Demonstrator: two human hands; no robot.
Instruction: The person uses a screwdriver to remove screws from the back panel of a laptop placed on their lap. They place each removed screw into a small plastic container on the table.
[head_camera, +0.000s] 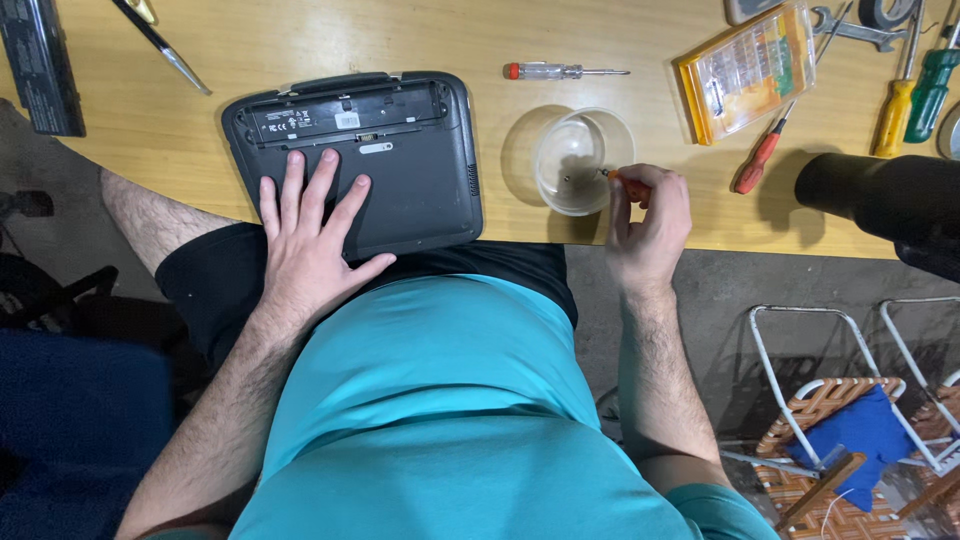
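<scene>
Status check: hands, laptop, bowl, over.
Left hand flat on upturned laptop. Right hand holds orange screwdriver, tip at clear bowl. Nothing obstructing.

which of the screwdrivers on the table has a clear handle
The screwdriver with the clear handle and red cap, lying alone above the glass bowl. The others at the right have solid red, yellow or green handles.

A wooden table (300, 40) stands over grey concrete floor (700, 290), folding chairs (830, 400) beside it (woven seats).
</scene>
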